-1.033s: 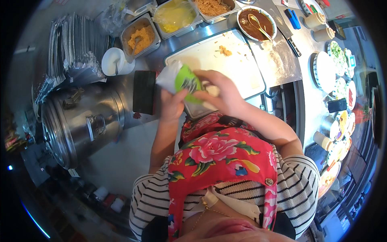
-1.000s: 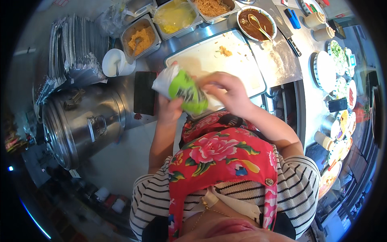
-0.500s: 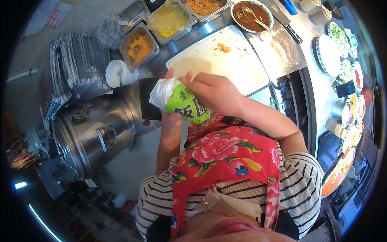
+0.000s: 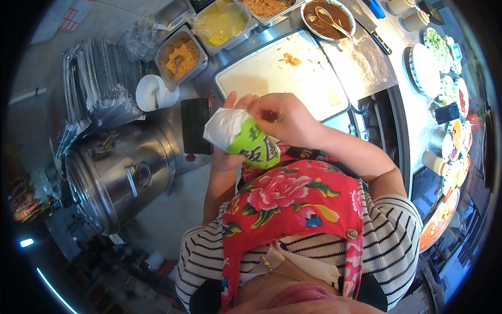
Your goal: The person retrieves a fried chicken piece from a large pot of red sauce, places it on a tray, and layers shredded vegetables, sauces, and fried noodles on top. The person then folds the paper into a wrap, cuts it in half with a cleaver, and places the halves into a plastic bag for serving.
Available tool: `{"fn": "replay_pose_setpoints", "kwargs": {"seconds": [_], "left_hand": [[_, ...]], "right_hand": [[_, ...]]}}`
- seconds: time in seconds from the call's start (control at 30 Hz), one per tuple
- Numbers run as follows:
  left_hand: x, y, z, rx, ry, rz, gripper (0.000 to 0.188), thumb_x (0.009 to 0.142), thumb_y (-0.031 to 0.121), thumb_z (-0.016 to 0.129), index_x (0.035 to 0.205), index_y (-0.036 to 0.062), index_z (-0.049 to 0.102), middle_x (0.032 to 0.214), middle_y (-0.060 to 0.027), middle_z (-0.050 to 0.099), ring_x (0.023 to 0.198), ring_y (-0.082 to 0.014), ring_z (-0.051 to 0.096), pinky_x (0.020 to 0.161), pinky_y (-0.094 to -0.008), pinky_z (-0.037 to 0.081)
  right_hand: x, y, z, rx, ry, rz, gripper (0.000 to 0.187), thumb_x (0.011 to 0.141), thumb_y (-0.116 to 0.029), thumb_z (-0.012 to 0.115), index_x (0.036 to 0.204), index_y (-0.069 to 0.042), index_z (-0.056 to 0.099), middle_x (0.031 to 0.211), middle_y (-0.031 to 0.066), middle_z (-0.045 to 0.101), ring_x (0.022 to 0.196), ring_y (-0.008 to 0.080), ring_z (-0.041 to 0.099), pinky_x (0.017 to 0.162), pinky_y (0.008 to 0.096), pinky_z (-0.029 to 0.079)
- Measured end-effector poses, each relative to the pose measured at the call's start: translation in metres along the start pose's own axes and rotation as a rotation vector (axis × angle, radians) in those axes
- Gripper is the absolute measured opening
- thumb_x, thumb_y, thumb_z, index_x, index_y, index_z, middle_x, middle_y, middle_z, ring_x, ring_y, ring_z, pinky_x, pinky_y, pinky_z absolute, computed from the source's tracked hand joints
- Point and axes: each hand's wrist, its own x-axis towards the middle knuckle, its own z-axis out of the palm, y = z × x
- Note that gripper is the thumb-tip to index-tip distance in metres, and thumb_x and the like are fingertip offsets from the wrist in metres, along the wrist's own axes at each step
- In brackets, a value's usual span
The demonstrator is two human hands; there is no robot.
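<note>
A plump green-and-white printed food bag (image 4: 244, 138) is held in front of my chest, its white end toward the left. My left hand (image 4: 225, 158) is wrapped round it from below and behind, with fingertips showing past its far side. From the right, my right hand (image 4: 288, 116) pinches the bag's upper edge with thumb and fingers curled. What is inside the bag is hidden. Just beyond both hands lies a white cutting board (image 4: 261, 78) with orange-brown food crumbs on it. Left of the bag is a dark flat rectangular object (image 4: 195, 125).
A large lidded steel pot (image 4: 117, 178) stands left, below a stack of silvery bags (image 4: 97, 83). A white tub (image 4: 151, 93) and metal food pans (image 4: 197, 67) line the far left. A sauce bowl (image 4: 304, 21) with a spoon, a knife (image 4: 381, 43) and several dishes (image 4: 424, 72) are right.
The bag has shifted slightly right and toward me, its white end now more smoothly folded. My right hand has turned a little, its fingers curled tighter at the bag's edge.
</note>
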Motion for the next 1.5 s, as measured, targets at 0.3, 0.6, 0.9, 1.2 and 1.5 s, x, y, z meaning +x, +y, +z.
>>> {"fn": "replay_pose_setpoints", "kwargs": {"seconds": [0.3,0.6,0.9,1.2,1.5], "left_hand": [[0.002,-0.032,-0.026,0.132,0.174,-0.128,0.099,0.072,0.002,0.073,0.156,0.0041,0.02,0.137,-0.0095,0.052,0.128,-0.0214,0.05,0.109,-0.0365,0.04],[0.02,-0.105,-0.079,0.519,0.431,-0.042,0.078,0.09,0.005,0.066,0.154,0.0057,0.022,0.15,-0.0127,0.039,0.138,-0.0227,0.039,0.115,-0.038,0.03],[0.057,-0.142,-0.089,1.136,0.523,0.231,0.02,0.096,0.013,0.058,0.11,0.0016,0.066,0.11,-0.0146,0.068,0.104,-0.0303,0.063,0.092,-0.0391,0.049],[0.043,-0.152,-0.103,1.186,0.61,0.206,0.027,0.102,0.021,0.052,0.117,0.0024,0.064,0.116,-0.0141,0.064,0.109,-0.029,0.058,0.096,-0.0387,0.046],[0.05,-0.09,-0.089,1.381,0.214,-0.022,0.052,0.093,0.022,0.065,0.133,-0.0048,0.048,0.131,-0.0228,0.053,0.122,-0.0381,0.05,0.107,-0.0455,0.038]], "right_hand": [[-0.01,0.06,0.003,0.097,-0.005,0.212,0.049,0.084,-0.014,0.069,0.129,0.002,0.057,0.103,0.0197,0.071,0.094,0.0295,0.07,0.085,0.0337,0.053],[0.033,0.099,-0.014,-0.795,-0.281,0.341,0.091,0.071,-0.026,0.079,0.146,-0.006,0.033,0.111,0.0219,0.064,0.104,0.0381,0.064,0.087,0.0453,0.051],[0.038,0.128,0.003,-0.95,-0.244,0.271,0.088,0.063,-0.031,0.086,0.137,-0.008,0.043,0.104,0.0172,0.065,0.095,0.0353,0.065,0.078,0.0453,0.053],[0.047,0.133,-0.001,-0.945,-0.421,0.265,0.092,0.063,-0.03,0.086,0.143,-0.018,0.042,0.108,0.0154,0.066,0.104,0.0337,0.063,0.084,0.0468,0.048],[0.045,0.154,-0.01,-0.858,-0.407,0.096,0.091,0.058,-0.031,0.087,0.136,-0.013,0.044,0.096,0.0148,0.067,0.095,0.0363,0.066,0.08,0.0471,0.052]]}}
